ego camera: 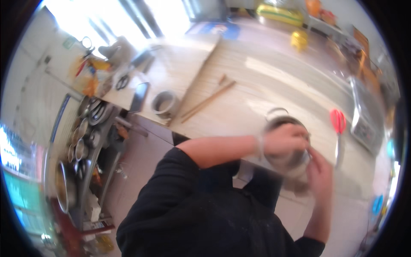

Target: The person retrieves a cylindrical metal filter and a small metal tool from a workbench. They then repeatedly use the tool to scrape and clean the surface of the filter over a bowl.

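A round metal pot [271,128] with a loop handle at its far side stands near the table's front edge. My left hand [285,138] reaches across its top with bent fingers, a pale band on the wrist. At the pot's right side, my right hand [320,167] has its fingertips close to those of the left. Both hands are blurred, and whether something small is between their fingers cannot be told. Red-handled scissors [338,123] lie to the right. Left of the pot are long thin wooden sticks [208,101] and a grey round container [164,103].
A metal appliance like a scale [366,119] stands at the table's right end. A phone [139,97] and black-handled scissors [122,82] lie at the left. Pots fill a rack [96,154] at far left. A yellow object [299,40] is beyond the table.
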`<move>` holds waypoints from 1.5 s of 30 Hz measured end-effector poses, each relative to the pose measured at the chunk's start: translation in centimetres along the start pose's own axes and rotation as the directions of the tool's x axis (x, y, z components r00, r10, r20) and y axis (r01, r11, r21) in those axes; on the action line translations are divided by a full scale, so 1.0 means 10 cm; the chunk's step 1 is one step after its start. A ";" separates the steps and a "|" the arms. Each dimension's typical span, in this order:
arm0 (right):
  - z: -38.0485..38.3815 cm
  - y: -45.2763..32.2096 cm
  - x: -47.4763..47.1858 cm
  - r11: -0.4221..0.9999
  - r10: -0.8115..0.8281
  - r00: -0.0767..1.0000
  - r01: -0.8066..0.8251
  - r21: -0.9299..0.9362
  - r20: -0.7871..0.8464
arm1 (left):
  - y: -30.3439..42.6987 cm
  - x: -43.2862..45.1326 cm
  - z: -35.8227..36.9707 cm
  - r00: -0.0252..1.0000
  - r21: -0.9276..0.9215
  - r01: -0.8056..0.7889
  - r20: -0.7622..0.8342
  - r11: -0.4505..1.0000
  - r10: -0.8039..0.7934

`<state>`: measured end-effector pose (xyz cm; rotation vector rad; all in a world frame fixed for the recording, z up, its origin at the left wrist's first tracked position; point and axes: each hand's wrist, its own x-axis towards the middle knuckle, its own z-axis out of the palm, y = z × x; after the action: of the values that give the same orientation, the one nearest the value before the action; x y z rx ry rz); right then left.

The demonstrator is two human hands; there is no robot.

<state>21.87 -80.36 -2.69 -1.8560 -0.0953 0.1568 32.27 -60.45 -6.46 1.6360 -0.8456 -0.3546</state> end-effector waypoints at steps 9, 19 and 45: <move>0.10 -0.01 0.04 0.799 -0.496 0.868 0.446 -0.403 -0.022 | 0.23 -0.04 0.06 0.947 -0.801 0.318 0.237 0.508 -0.218; 0.13 -0.12 0.06 0.755 -0.495 0.869 0.428 -0.498 -0.004 | 0.12 -0.07 -0.01 0.957 -0.816 0.290 0.243 0.500 -0.157; 0.14 -0.03 0.06 0.816 -0.501 0.865 0.459 -0.351 -0.034 | 0.21 -0.04 0.04 0.940 -0.785 0.338 0.260 0.519 -0.220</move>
<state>22.27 -78.86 -2.86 -2.1099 -0.5304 -0.3535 31.01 -60.51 -4.65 0.8303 -0.3659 -0.9480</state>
